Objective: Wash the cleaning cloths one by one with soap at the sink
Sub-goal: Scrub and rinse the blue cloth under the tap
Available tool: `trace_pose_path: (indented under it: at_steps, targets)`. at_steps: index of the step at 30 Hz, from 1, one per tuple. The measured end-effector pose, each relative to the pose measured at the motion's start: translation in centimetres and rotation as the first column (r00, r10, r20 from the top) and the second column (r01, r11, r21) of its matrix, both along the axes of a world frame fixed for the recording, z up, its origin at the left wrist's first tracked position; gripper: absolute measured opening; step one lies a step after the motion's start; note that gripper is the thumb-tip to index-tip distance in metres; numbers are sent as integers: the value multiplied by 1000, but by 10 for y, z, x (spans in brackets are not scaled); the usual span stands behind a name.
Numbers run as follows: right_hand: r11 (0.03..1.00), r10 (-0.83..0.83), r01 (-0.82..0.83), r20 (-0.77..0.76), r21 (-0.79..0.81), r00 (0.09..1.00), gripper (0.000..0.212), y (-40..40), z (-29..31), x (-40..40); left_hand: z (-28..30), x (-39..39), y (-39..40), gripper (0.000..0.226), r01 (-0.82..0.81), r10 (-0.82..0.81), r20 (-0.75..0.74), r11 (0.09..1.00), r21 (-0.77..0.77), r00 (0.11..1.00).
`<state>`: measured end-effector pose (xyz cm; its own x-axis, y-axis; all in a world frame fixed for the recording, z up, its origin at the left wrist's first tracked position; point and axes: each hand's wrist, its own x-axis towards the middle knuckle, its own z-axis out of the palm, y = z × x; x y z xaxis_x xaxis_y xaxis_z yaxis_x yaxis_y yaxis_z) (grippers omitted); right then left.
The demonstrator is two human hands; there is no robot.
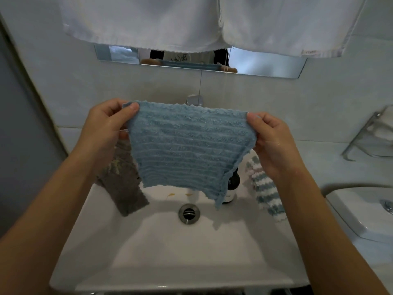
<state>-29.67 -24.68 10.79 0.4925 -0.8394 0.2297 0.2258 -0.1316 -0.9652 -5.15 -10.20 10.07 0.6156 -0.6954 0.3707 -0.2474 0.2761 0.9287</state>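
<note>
A blue ribbed cloth (187, 145) hangs spread out above the white sink (170, 252). My left hand (106, 128) pinches its upper left corner and my right hand (274, 141) pinches its upper right corner. A grey cloth (125, 188) lies draped over the sink's left rim. On the right rim lies a blue-and-white striped cloth (265, 190). A dark soap bottle (231, 188) stands at the back of the sink, partly hidden behind the blue cloth. The tap (194, 100) shows just above the cloth's top edge.
The drain (189, 213) sits in the basin's middle, with small orange stains (171, 195) behind it. White towels (191, 22) hang overhead in front of a mirror (265, 62). A metal rack (374, 135) is on the right wall, a toilet (361, 209) below it.
</note>
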Motion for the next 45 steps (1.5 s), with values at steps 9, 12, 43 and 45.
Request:
trace_pose_path:
  at_steps: [9, 12, 43, 45]
  targets:
    - [979, 137, -118, -104, 169, 985, 16, 18, -10, 22, -2, -27, -10, 20, 40, -23, -114, 988, 147, 993]
    - [980, 139, -120, -118, 160, 983, 9, 29, -17, 35, -6, -48, -13, 17, 75, -73, -21, 985, 156, 997]
    - [970, 225, -232, 86, 78, 971, 14, 27, -5, 32, -37, -53, -5, 6, 246, -254, 2, 937, 250, 967]
    - [991, 133, -133, 13, -16, 991, 12, 25, -8, 32, -34, -55, -5, 8, 250, -257, 19, 954, 163, 966]
